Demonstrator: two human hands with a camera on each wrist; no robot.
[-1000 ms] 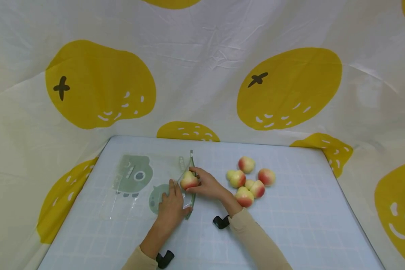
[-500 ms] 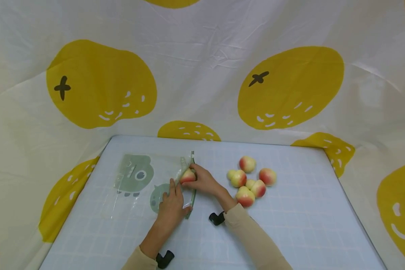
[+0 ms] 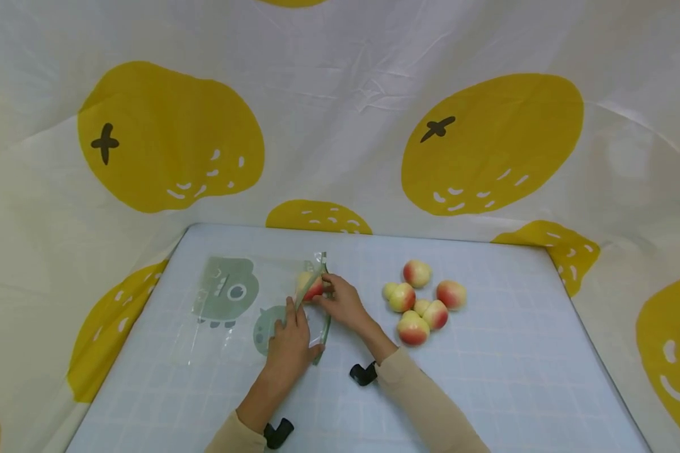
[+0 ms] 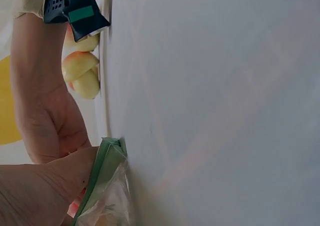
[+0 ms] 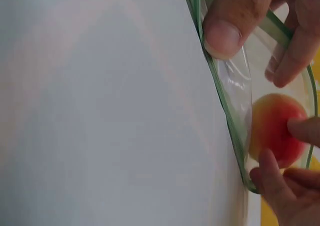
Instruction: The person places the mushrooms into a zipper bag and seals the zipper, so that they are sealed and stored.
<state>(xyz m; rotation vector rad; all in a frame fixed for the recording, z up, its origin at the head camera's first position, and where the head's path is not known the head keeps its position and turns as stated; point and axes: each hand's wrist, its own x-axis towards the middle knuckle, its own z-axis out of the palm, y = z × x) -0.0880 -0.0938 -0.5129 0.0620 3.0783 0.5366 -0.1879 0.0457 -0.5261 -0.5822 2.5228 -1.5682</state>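
Observation:
A clear zip bag [image 3: 277, 270] with green monster prints lies flat on the table, its green-edged mouth facing right. My left hand [image 3: 288, 346] holds that mouth apart; its thumb presses the near rim in the right wrist view, while its fingers lift the other rim. Just inside the mouth sits a yellow-and-red pear [image 5: 277, 128]. Fingertips of my right hand [image 3: 344, 305] pinch the pear's near side, and the plastic covers much of it in the head view. From the left wrist view the pear is mostly hidden behind the bag and hands.
Several more pears [image 3: 413, 328] lie grouped on the table right of my right hand. The light blue checked tabletop [image 3: 487, 377] meets a white curtain [image 3: 340, 145] with yellow fruit prints at its back. Each wrist carries a black camera mount [image 3: 364, 374].
My right hand has pushed the pear leftward from the rim into the bag's mouth, and its thumb has drawn back along the pear. My left hand stays on the bag.

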